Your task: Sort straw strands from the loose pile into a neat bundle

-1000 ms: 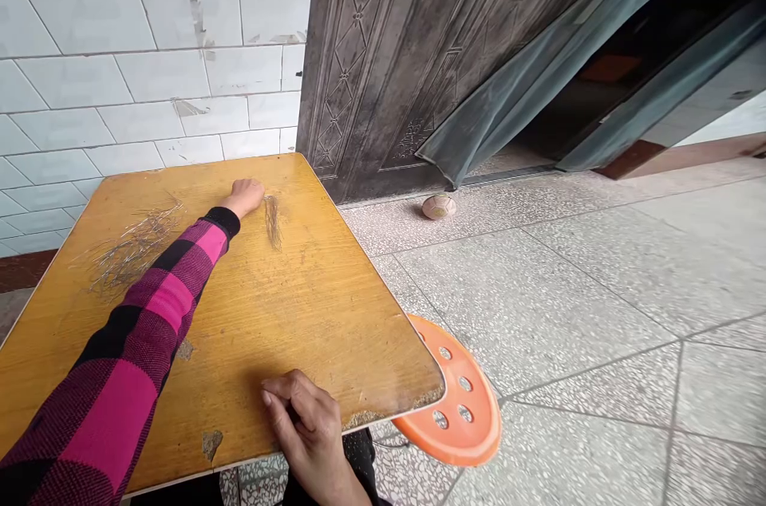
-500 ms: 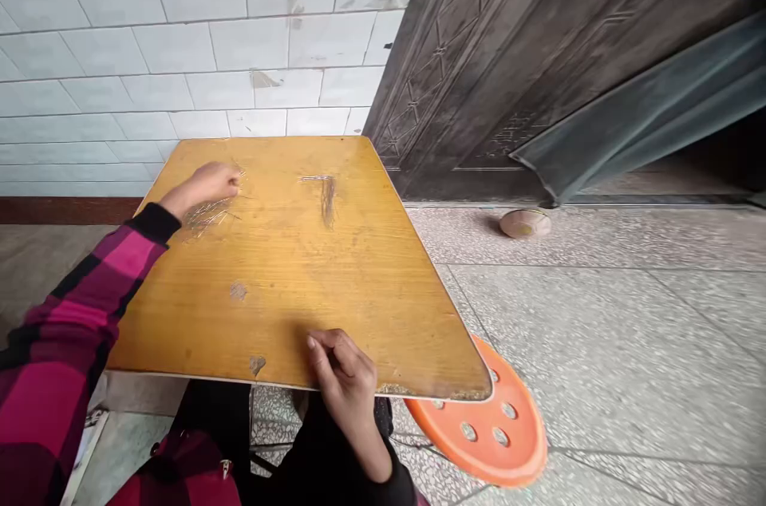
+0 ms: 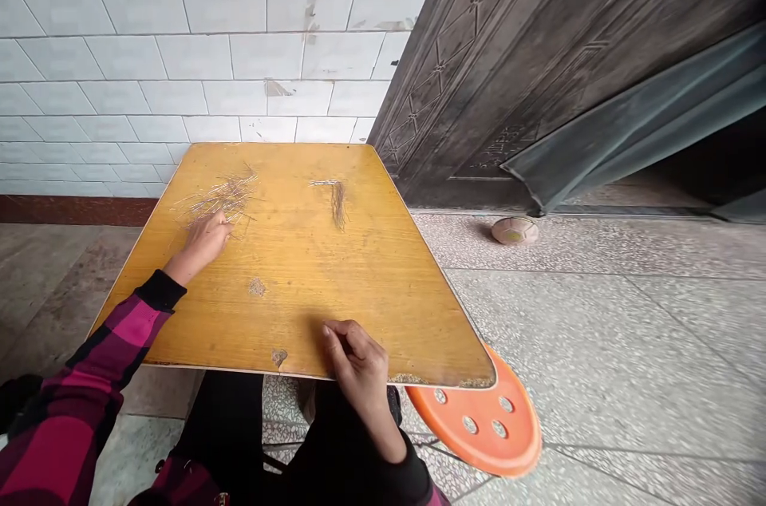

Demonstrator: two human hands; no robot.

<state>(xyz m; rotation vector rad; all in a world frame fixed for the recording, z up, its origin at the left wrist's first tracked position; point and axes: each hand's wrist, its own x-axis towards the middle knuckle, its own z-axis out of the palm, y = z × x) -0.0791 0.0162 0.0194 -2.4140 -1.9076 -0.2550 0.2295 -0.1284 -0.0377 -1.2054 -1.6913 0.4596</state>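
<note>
A dark carved door [image 3: 538,51] and a white tiled wall [image 3: 179,51] are standing far beyond both sets of fingers. The yellow wooden table [image 3: 335,282] is lying under both hands, its far edge nearly meeting the wall. An orange stool [image 3: 479,422] with round holes is showing below the table's near corner, just to the right of the right fingers. A small ball [image 3: 515,231] is lying on the floor by the door, well to the right of them.

The left arm, in a pink and black checked sleeve [image 3: 77,378], is reaching forward over the table's left side with the wrist slightly raised. The left hand [image 3: 203,241] is resting palm down. Its fingers [image 3: 223,230] are curling loosely together, with the tips touching the near edge of the loose pile of strands [image 3: 221,195]. I cannot tell whether they are pinching any strand.

The right hand [image 3: 359,358] is resting on the table's near edge, wrist bent, with its fingers [image 3: 350,334] folding in against the thumb. Nothing is showing between them.

The small bundle [image 3: 338,203] is lying apart from the pile, far ahead of the right fingers and to the right of the left ones.
</note>
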